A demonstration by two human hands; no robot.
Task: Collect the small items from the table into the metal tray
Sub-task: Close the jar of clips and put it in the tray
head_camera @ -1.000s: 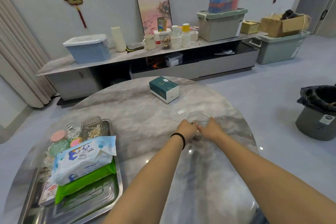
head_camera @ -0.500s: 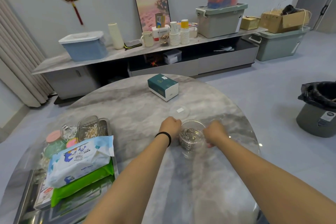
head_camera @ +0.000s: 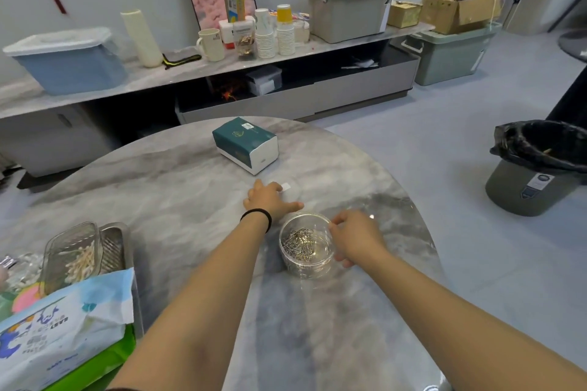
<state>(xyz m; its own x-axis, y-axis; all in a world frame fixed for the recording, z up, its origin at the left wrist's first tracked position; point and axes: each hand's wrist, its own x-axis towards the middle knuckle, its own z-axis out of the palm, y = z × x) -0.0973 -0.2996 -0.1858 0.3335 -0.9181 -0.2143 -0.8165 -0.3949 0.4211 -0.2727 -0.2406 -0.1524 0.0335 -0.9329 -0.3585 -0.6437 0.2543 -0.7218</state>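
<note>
Clear jar in right hand grip

Metal tray cut off by left and near edges; wipes pack covers most of it. Left hand hides part of clear lid. Far shelf clutter too small to identify.

Round grey marbled desk: bears a teal-and-white tissue box, a clear round lid, a clear jar of paper clips, and a metal tray at the left edge.
</note>
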